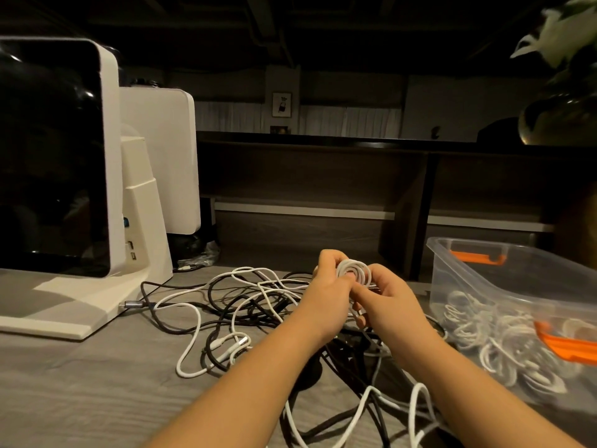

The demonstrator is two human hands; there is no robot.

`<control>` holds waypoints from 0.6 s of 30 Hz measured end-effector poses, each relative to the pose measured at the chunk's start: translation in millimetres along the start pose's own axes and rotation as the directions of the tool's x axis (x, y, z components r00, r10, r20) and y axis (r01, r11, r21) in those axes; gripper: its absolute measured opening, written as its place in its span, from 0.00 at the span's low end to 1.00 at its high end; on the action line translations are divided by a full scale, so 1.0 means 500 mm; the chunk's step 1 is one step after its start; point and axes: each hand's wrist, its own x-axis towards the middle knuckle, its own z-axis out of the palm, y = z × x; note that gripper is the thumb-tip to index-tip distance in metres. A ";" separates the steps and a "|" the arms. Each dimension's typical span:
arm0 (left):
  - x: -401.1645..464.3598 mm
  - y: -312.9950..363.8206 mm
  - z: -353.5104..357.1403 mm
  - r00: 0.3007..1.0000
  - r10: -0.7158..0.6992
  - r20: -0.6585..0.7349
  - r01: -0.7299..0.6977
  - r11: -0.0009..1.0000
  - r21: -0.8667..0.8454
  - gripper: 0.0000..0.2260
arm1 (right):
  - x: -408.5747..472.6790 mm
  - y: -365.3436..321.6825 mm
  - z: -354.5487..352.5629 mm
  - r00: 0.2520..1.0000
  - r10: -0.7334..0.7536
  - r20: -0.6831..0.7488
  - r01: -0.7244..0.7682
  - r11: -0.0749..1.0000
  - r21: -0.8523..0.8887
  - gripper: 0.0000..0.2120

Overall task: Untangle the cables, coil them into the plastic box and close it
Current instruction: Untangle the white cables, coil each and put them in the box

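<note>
A small coil of white cable [353, 271] is held up above the table between both hands. My left hand [326, 292] grips the coil's left side, fingers curled over its top. My right hand [392, 300] pinches the coil's lower right edge and the cable's loose end. Below and to the left lies a tangle of white and black cables [245, 305], and more of it runs under my forearms. The clear plastic box [478, 286] stands open at the right, with several coiled white cables [504, 344] inside and orange latches on its ends.
A white machine with a dark glass front [64, 163] stands on the table at the left, with a cable plugged in at its base. A second white unit [168, 156] sits behind it. Dark shelving runs along the back. A plant in a dark vase [562, 118] is at the far right.
</note>
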 end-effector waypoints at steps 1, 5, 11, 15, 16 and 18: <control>0.000 0.001 0.002 1.000 0.022 0.014 -0.022 0.999 0.023 0.05 | 0.001 0.002 0.000 1.000 0.030 -0.008 -0.030 0.999 0.027 0.04; -0.004 0.004 0.006 0.993 0.091 0.074 -0.097 0.993 0.074 0.07 | 0.008 0.002 -0.016 0.992 0.121 -0.027 -0.115 0.978 0.175 0.04; -0.004 -0.001 -0.020 0.987 0.144 0.077 -0.148 0.988 0.045 0.15 | 0.008 -0.003 -0.037 0.990 0.136 0.034 -0.138 0.904 0.405 0.05; -0.004 -0.004 -0.035 0.993 0.108 0.051 -0.100 0.986 -0.133 0.13 | 0.004 -0.011 -0.042 0.994 0.054 0.094 -0.094 0.857 0.507 0.08; -0.003 -0.003 -0.037 0.993 0.101 0.052 -0.092 0.983 -0.160 0.13 | 0.001 -0.012 -0.042 0.995 0.030 0.098 -0.076 0.861 0.503 0.09; -0.002 0.002 -0.039 0.994 0.089 0.058 -0.075 0.975 -0.211 0.12 | -0.001 -0.014 -0.043 0.994 0.000 0.107 -0.053 0.868 0.493 0.09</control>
